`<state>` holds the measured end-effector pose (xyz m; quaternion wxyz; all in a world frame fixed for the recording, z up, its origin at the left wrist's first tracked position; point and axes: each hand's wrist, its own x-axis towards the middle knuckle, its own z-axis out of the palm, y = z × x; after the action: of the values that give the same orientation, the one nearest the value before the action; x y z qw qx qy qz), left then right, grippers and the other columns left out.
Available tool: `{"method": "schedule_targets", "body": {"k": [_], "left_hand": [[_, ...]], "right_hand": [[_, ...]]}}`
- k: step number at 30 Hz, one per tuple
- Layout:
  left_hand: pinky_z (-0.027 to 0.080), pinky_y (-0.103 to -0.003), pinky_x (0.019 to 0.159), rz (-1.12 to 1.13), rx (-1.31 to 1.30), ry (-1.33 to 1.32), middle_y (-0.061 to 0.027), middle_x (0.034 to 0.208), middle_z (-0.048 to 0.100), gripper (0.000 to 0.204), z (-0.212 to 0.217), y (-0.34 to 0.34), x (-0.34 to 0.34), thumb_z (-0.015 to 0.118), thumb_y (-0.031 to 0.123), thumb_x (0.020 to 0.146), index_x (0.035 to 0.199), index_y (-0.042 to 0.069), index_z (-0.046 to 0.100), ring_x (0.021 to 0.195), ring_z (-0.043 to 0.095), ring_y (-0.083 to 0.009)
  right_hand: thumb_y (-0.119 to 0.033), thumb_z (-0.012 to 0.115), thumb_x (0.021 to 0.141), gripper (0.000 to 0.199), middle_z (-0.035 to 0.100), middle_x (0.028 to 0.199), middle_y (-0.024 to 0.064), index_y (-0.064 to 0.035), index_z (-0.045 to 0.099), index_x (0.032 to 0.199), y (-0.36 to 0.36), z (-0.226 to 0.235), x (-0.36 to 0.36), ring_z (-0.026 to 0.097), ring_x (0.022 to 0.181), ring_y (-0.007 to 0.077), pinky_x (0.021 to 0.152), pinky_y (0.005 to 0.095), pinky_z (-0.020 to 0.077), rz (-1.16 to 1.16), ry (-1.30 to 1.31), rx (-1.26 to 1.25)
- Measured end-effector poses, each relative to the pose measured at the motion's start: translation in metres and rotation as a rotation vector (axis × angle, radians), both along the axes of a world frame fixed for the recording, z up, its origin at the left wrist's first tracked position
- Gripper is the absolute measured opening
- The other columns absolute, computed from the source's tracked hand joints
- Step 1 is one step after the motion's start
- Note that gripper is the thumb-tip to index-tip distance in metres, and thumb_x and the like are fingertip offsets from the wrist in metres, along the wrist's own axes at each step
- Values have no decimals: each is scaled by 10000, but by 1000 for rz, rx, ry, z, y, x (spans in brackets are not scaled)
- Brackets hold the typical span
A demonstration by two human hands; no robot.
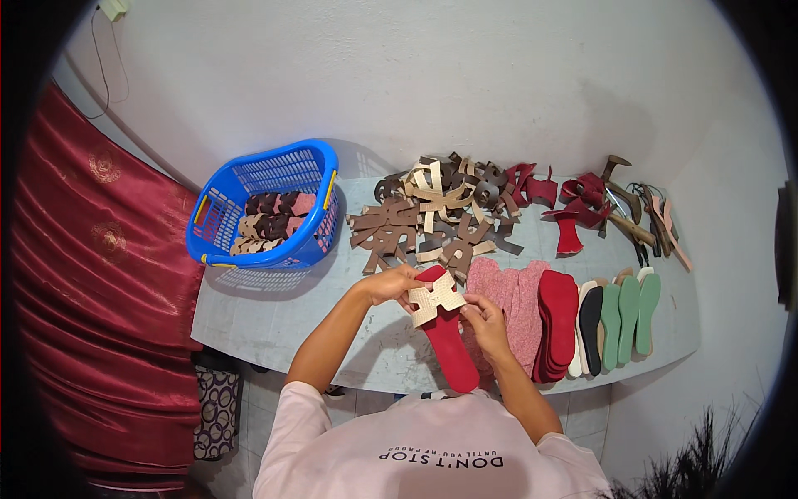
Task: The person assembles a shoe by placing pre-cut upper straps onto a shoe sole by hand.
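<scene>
A red shoe sole [453, 353] is held over the table's near edge, its toe end pointing away from me. Across its front part lies a cream, woven-textured sandal strap [436, 298] with cut-outs. My left hand [392, 285] is closed on the strap's left side and the sole's edge; some fingertips are hidden underneath. Thumb and fingers of my right hand [487, 323] pinch the strap's right end. Just right of that hand, pink speckled soles [514, 299] lie overlapping. Beside them is a stack of red soles [558, 312].
A blue basket [324, 220] with finished-looking slippers stands left on the grey table [249, 312]. Brown and cream straps [386, 229] are heaped at the back, red straps [568, 237] further right. A hammer [615, 166] and other tools lie back right. Green soles [628, 316] line the right.
</scene>
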<state>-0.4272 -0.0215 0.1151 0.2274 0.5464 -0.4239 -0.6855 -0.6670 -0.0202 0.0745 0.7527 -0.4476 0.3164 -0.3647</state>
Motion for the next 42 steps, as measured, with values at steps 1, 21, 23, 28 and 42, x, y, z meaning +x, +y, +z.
{"method": "schedule_targets", "body": {"k": [1, 21, 23, 28, 42], "left_hand": [[544, -293, 608, -2, -3, -1, -64, 872, 649, 339, 0, 0, -1, 576, 281, 864, 1077, 17, 594, 680, 627, -129], [546, -318, 657, 62, 4, 38, -75, 923, 649, 328, -17, 5, -34, 546, 274, 888, 1097, 26, 586, 766, 642, -157], [544, -314, 659, 46, -24, 105, -73, 921, 647, 322, -18, 8, -36, 550, 261, 884, 1100, 24, 584, 779, 638, -153], [547, -311, 660, -15, -69, 129, -66, 945, 646, 290, -20, 16, -44, 553, 197, 871, 1099, 21, 581, 816, 629, -147], [541, -293, 628, 96, -64, 117, -64, 933, 632, 289, -50, 29, -67, 554, 244, 887, 1089, 37, 577, 797, 626, -153]], "right_hand": [[-77, 546, 861, 263, 637, 925, 79, 19, 546, 1107, 0, -2, 0, 590, 779, 104, 670, 243, 475, -6, 31, 3], [7, 648, 760, 219, 650, 850, 69, 37, 640, 977, -9, -22, -8, 598, 744, 106, 664, 230, 475, -75, 180, -42], [6, 648, 762, 196, 652, 842, 46, 26, 648, 958, -12, -21, -12, 594, 750, 94, 672, 234, 471, -40, 219, -145], [-12, 642, 776, 204, 650, 902, 51, 23, 638, 977, -16, -18, -24, 599, 810, 114, 740, 251, 469, 89, 156, -142], [-57, 699, 737, 212, 666, 877, 42, -7, 675, 942, -7, -19, -44, 587, 794, 97, 752, 258, 467, 197, 348, -215]]}}
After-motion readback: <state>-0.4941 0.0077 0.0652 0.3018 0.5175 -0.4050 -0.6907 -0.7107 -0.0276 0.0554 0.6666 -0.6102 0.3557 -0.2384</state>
